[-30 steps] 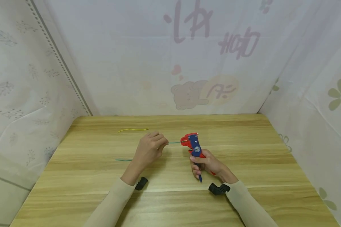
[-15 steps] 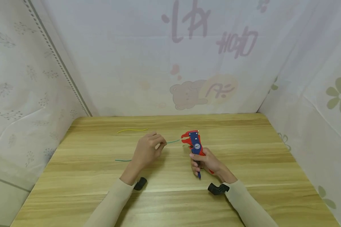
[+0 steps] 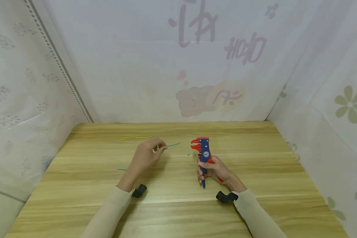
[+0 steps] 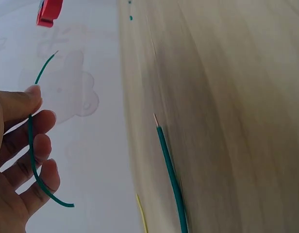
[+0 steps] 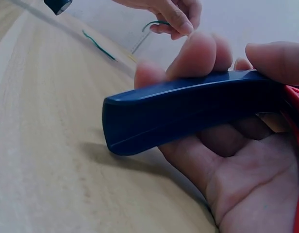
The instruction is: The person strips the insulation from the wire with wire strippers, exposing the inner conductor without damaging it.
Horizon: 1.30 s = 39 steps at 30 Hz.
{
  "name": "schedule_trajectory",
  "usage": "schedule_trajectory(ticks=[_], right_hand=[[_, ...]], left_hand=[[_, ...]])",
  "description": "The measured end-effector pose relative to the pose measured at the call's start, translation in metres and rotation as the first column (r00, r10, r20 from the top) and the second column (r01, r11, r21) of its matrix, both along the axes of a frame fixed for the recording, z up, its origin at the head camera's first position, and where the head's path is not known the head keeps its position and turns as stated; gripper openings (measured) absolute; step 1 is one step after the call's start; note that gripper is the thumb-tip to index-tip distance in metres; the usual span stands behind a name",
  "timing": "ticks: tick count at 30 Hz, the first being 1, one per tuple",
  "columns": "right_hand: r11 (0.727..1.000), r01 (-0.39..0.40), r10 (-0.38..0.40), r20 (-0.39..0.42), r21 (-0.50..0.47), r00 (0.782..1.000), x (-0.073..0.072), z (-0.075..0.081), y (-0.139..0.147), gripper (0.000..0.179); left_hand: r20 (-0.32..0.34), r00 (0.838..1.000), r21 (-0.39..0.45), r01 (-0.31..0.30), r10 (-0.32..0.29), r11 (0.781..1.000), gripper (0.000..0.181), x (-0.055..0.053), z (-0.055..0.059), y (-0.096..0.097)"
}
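Observation:
My left hand [image 3: 145, 153] pinches a short green wire [image 3: 174, 144] between thumb and index finger. In the left wrist view that wire [image 4: 32, 150] curves along the fingers, and its upper tip is bare metal. To the right, my right hand [image 3: 216, 168] grips the handles of a red and blue wire stripper [image 3: 206, 150]. The tool's red jaws stand apart with no wire between them. The right wrist view shows its blue handle [image 5: 178, 97] close up under the fingers. A clear gap lies between the wire's tip and the stripper.
A second green wire [image 4: 171, 174] with a bare copper end lies on the wooden table [image 3: 178, 211], partly behind the left forearm in the head view. A yellow wire [image 3: 135, 137] lies farther back. Small green bits [image 3: 191, 154] are beside the stripper. Patterned cloth surrounds the table.
The green wire's end has come out of the stripper's jaws, which have parted. My left hand has drawn it away to the left. Small green bits now show beside the stripper.

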State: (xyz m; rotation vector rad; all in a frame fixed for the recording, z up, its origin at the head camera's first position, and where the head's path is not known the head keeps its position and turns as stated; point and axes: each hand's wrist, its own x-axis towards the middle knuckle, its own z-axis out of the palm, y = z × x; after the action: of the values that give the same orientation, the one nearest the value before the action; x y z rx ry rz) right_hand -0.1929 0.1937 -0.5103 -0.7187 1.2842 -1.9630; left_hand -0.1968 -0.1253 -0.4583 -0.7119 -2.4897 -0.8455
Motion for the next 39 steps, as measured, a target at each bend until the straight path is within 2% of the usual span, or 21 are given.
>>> schedule_trajectory(ticks=[11, 23, 33, 39], right_hand=[[0.999, 0.052, -0.052, -0.004, -0.012, 0.999, -0.003, -0.006, 0.008, 0.012], [0.997, 0.076, -0.076, -0.019, -0.011, 0.997, -0.009, -0.006, 0.018, 0.013], [0.992, 0.125, -0.125, 0.001, 0.023, 0.992, -0.010, -0.001, 0.024, 0.018], [0.992, 0.129, -0.129, 0.001, 0.018, 0.992, -0.012, -0.001, 0.027, 0.016]], left_hand=[[0.058, 0.998, 0.025, -0.028, 0.026, 0.999, 0.005, -0.002, 0.000, -0.016], [0.199, 0.980, 0.036, -0.018, 0.011, 0.999, 0.009, -0.005, -0.003, -0.032], [0.221, 0.974, 0.011, -0.046, 0.043, 0.999, 0.010, -0.002, -0.009, -0.048], [0.237, 0.970, -0.002, -0.063, 0.062, 0.998, 0.010, -0.002, -0.012, -0.057]])
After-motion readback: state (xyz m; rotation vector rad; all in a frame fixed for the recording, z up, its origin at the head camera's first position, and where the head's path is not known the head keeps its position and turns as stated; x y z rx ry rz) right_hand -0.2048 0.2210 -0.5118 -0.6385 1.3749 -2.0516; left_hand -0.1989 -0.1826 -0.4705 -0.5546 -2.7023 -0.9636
